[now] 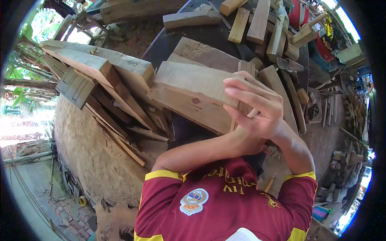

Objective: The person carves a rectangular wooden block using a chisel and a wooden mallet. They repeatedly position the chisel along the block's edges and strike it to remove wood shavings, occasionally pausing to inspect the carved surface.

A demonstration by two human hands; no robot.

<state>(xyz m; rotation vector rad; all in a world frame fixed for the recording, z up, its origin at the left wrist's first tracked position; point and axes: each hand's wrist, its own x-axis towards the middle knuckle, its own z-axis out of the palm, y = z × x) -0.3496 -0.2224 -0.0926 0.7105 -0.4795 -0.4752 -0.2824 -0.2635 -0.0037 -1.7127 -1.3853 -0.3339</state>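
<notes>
A thick pale wooden block is raised in front of me, its side face marked by a dark knot. At its right end my right hand is closed, fingertips on the top edge and thumb lower on the side. My left forearm crosses in front of my body, and my left hand is under the right wrist, its fingers hidden. Behind the raised block lies a wide wooden board. An upright narrow wooden piece stands just behind my right fingers.
Long thick planks lean together on the left beside an earthen mound. Several wood offcuts pile up on the dark tabletop at the far side. A wire basket sits to the right.
</notes>
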